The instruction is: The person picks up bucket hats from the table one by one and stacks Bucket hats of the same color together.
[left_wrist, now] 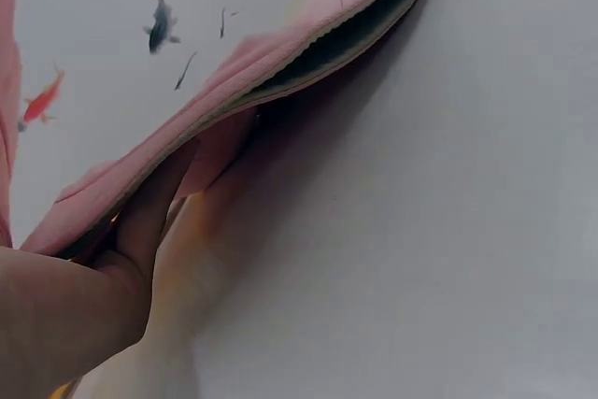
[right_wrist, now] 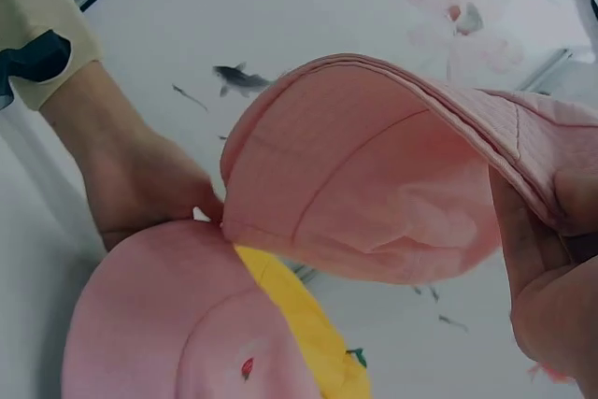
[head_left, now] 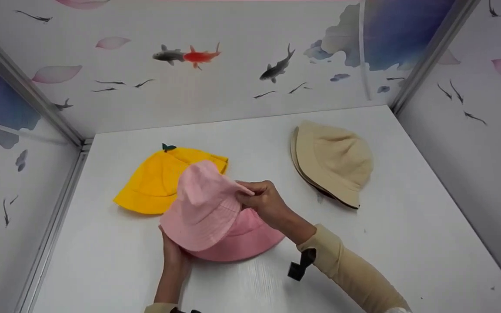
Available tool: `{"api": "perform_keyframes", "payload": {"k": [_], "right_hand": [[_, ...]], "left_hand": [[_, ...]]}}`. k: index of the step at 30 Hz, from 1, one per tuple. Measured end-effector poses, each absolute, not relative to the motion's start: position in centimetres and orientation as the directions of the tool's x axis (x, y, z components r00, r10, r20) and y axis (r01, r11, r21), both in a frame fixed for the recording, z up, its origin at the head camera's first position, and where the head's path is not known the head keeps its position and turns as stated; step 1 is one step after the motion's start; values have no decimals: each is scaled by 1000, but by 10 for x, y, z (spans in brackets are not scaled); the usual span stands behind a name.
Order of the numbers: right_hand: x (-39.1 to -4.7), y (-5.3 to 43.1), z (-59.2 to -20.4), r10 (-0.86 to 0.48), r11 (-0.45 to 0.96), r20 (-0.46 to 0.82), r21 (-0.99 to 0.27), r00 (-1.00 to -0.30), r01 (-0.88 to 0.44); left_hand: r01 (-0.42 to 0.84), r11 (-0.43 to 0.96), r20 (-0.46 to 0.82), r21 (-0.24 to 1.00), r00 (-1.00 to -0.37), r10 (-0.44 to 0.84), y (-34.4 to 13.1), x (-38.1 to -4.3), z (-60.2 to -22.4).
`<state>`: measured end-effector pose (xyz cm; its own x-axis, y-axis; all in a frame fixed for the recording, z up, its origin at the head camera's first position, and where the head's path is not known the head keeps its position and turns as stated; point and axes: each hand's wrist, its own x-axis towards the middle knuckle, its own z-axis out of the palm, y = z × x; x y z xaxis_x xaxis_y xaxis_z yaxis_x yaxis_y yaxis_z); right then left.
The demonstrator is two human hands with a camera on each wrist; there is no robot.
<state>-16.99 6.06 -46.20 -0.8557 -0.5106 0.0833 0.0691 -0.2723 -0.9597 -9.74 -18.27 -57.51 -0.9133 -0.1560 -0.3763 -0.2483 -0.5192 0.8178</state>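
Observation:
A light pink bucket hat (head_left: 207,204) is lifted and tilted, its brim pinched between the thumb and fingers of my right hand (head_left: 268,204). Beneath it, partly covered, is a deeper pink bucket hat (head_left: 237,250); a small red strawberry mark (right_wrist: 247,368) shows on it in the right wrist view. My left hand (head_left: 174,256) grips this lower hat at its left brim, where the upper hat's edge meets it. From the left wrist, the pink brim (left_wrist: 224,81) slants over my fingers, with a dark gap along its edge.
A yellow bucket hat (head_left: 146,187) with a green leaf tip (head_left: 168,148) lies just behind the pink hats. Stacked beige bucket hats (head_left: 337,156), dark at the lower edge, lie at the back right. Printed panels (head_left: 233,95) wall the white table (head_left: 407,243) at the back and sides.

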Motion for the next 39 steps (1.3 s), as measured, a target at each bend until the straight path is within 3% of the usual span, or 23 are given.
{"api": "perform_keyframes", "payload": {"k": [6,11,17,22,34,39], "right_hand": [[-177,80,-492,-456,-226,-79,-953,-886,201],[-181,97,-513,-432,-192,-157,-946,-888,261],[-183,113,-532,-332,-110,-225,-955,-916,275],[-183,120,-543,-262,-5,-273,-959,-926,284],[-175,127,-548,-91,260,-256,-939,-962,225],[-173,130,-550,-80,473,-169,-874,-982,112]], "left_hand": [[-200,-595,-323,778,-940,-107,-183,-99,-578],[-209,-563,-313,800,-945,-94,-183,-102,-578],[-337,-447,-446,829,-880,-165,-182,-104,-582],[-372,-395,-482,840,-846,-229,-180,-104,-586],[-365,-407,-481,838,-845,-234,-176,-103,-586],[-423,-292,-496,858,-829,-258,-175,-103,-584]]}}
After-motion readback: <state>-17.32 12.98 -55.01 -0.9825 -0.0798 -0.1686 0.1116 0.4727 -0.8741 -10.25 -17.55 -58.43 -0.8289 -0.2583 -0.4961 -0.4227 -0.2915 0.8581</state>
